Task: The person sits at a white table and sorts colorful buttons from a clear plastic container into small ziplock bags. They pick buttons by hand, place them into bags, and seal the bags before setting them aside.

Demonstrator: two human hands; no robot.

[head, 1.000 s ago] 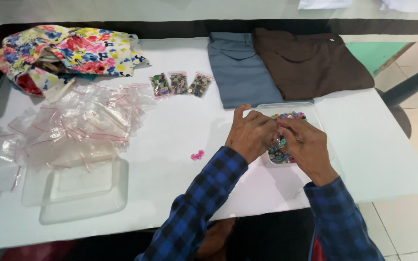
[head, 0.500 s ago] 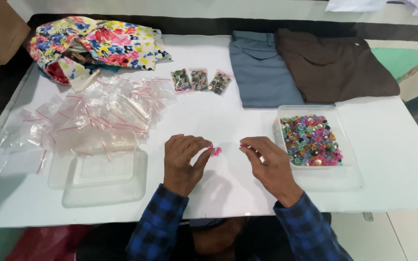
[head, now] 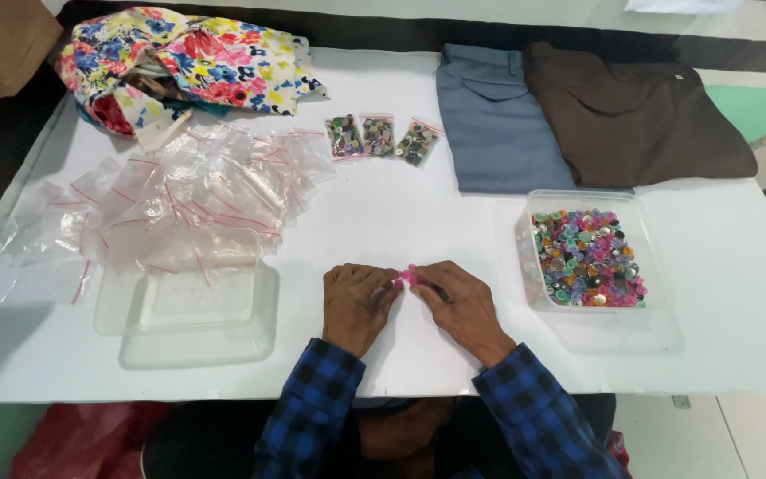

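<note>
My left hand (head: 358, 302) and my right hand (head: 461, 304) meet at the front middle of the white table (head: 401, 213). Their fingertips pinch a small pink piece (head: 407, 278) between them, resting on the tabletop. To the right stands a clear plastic tray (head: 658, 266) filled with several multicoloured buttons (head: 585, 259). Both forearms wear blue checked sleeves.
A heap of small clear zip bags (head: 170, 200) lies at the left, above an empty clear tray (head: 192, 310). Three filled button bags (head: 380, 137) lie behind. Folded blue-grey trousers (head: 494, 120), brown trousers (head: 636, 111) and floral cloth (head: 188, 66) sit along the back.
A second ago both hands were at the button tray on the right. They moved left to the pink piece on the table and have closed together on it.
</note>
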